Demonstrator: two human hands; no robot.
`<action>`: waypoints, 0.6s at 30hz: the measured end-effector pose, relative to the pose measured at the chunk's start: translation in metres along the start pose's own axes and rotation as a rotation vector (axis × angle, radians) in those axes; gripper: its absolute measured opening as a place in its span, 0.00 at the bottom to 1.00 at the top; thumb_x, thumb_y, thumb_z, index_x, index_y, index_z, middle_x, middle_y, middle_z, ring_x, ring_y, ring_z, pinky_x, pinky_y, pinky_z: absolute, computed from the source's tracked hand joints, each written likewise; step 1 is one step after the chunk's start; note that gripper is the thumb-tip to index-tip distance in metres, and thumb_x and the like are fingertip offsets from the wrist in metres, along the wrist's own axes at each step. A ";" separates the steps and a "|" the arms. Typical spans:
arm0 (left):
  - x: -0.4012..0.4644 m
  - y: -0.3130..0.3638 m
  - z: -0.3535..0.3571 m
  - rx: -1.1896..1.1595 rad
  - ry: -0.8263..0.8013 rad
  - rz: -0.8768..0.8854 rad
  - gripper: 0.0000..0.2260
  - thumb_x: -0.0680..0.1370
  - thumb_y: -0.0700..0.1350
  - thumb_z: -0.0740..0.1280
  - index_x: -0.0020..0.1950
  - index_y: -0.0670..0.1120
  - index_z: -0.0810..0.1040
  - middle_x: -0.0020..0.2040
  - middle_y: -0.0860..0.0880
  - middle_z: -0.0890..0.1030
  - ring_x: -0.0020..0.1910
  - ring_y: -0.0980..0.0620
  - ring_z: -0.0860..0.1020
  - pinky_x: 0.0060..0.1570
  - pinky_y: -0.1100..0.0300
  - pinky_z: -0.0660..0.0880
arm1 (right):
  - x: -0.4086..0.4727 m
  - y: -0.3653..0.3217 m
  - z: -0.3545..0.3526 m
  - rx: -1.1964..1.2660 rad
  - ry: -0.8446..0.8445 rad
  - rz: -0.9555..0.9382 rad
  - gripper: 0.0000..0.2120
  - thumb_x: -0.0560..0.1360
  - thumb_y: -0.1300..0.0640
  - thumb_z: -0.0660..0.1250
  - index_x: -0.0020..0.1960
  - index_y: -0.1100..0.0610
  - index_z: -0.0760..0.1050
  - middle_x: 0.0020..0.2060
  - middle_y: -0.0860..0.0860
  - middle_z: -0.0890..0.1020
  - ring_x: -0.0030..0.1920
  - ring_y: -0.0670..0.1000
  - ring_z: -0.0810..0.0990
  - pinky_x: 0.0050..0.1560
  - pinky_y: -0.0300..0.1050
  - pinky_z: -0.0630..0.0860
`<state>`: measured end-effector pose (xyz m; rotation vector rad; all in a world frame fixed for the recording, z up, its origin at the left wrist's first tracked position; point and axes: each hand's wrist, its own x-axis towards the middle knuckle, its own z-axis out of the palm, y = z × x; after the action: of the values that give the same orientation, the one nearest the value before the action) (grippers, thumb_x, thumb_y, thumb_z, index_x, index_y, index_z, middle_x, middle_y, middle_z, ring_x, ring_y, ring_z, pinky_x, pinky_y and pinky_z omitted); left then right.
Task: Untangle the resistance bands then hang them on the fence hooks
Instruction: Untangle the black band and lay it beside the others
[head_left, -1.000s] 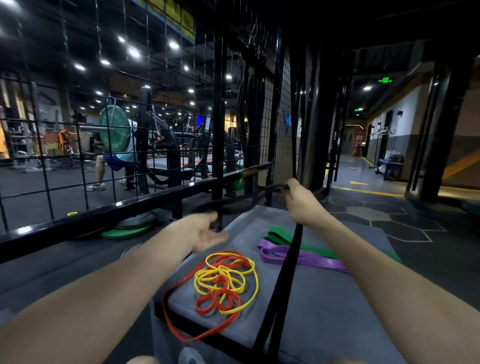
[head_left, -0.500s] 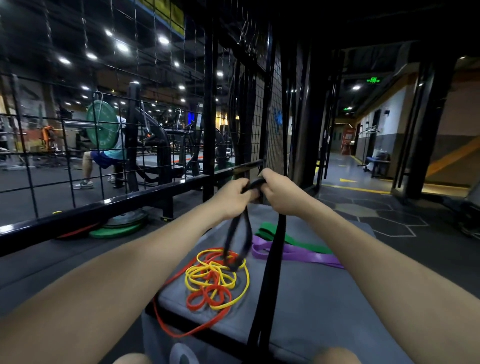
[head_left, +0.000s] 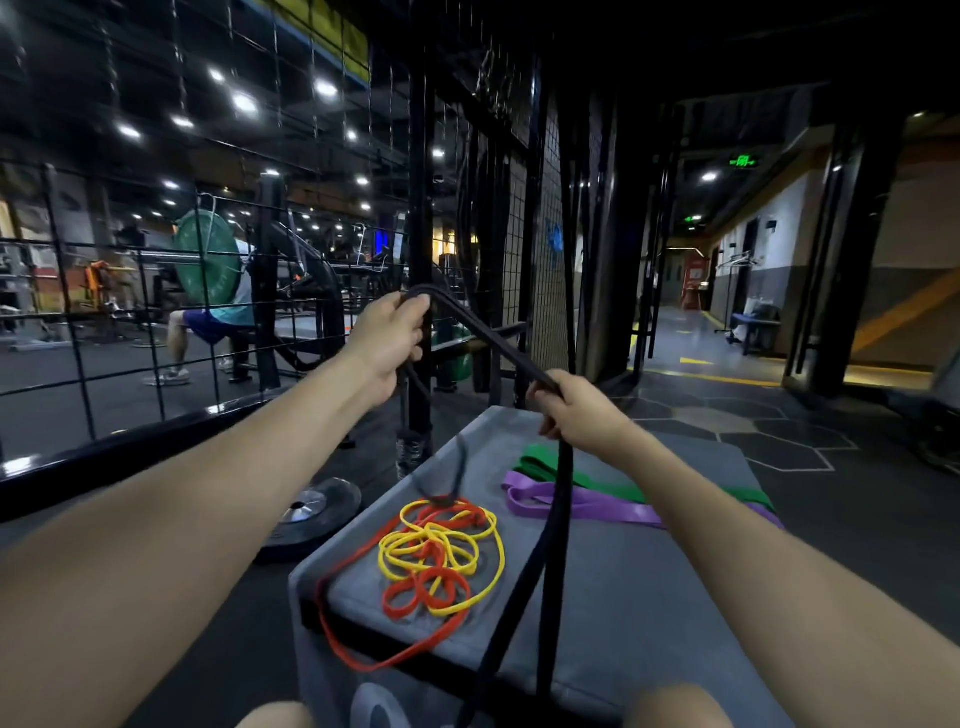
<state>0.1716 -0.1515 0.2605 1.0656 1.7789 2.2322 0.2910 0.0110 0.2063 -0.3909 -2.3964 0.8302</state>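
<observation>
My left hand (head_left: 390, 339) grips the raised end of the black band (head_left: 488, 338) before the fence (head_left: 421, 208). My right hand (head_left: 576, 410), lower and apart, grips its span; two strands hang down. Orange band (head_left: 415, 603), yellow band (head_left: 447, 551), purple band (head_left: 587, 504) and green band (head_left: 597, 475) lie on the grey box (head_left: 649, 597).

left hand (head_left: 390, 344) raised, right hand (head_left: 582, 410) lower (both clenched)

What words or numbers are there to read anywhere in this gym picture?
None can be read for sure.
Near green ceiling sign: lit, symbols too blurred.
Far green ceiling sign: too small.
Grey box, front face: a pale mark, cut off by the picture's edge.
Green weight plate: no print shows.
</observation>
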 end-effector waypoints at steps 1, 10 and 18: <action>-0.002 -0.004 -0.004 -0.027 0.012 -0.034 0.12 0.81 0.42 0.58 0.38 0.50 0.68 0.30 0.53 0.62 0.28 0.57 0.61 0.29 0.64 0.61 | 0.002 -0.004 -0.003 -0.004 0.023 -0.001 0.06 0.80 0.60 0.55 0.48 0.59 0.70 0.32 0.50 0.72 0.34 0.52 0.74 0.43 0.54 0.76; -0.036 -0.047 -0.018 0.293 -0.343 -0.247 0.08 0.75 0.32 0.65 0.44 0.45 0.74 0.41 0.47 0.77 0.41 0.51 0.74 0.41 0.62 0.69 | 0.021 -0.065 -0.049 -0.250 0.120 -0.180 0.08 0.80 0.62 0.53 0.49 0.59 0.71 0.33 0.49 0.71 0.30 0.46 0.68 0.26 0.37 0.62; -0.018 -0.001 0.027 0.156 -0.346 -0.029 0.10 0.79 0.51 0.61 0.55 0.46 0.74 0.49 0.48 0.79 0.52 0.49 0.77 0.59 0.53 0.71 | 0.024 -0.084 -0.034 -0.337 0.007 -0.297 0.08 0.77 0.62 0.61 0.53 0.61 0.76 0.44 0.53 0.78 0.41 0.50 0.75 0.35 0.36 0.69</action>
<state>0.1996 -0.1379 0.2533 1.3479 1.8197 1.7797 0.2851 -0.0267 0.2927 -0.1568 -2.5082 0.2931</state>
